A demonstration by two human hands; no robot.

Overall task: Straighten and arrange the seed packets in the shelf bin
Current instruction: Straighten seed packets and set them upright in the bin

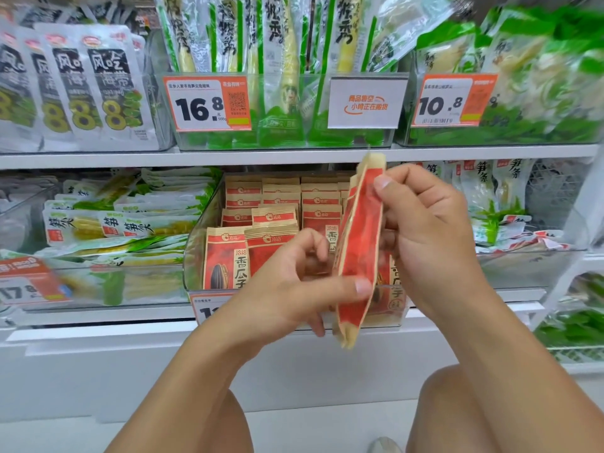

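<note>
We take the clear shelf bin (196, 243) as landmark. Left of it lie green-and-white snack bags (130, 220) in a heap, not ours. Inside the bin, red-and-tan seed packets (228, 259) stand in rows, front row upright, faces outward, rows behind fairly even. In front of the bin's right half, our left hand (294, 289) has its fingers curled and pinches the lower part of a held packet (359, 253), thumb on the near face. That packet is edge-on to us, standing tall and slightly tilted, clear of the bin, its top reaching up to the shelf edge (294, 155) above the bin. Our right hand (431, 230) grips its upper part, fingertips on the near face, palm behind. Whether it is one packet or a few pressed together, we cannot tell. Judgement: the step is squaring this packet and slotting it back. To do it well, we turn the printed face forward, bottom edge down, lower it into the gap at the bin's right front, and keep neighbours from toppling. Right of the bin, more green bags (510, 197).
</note>
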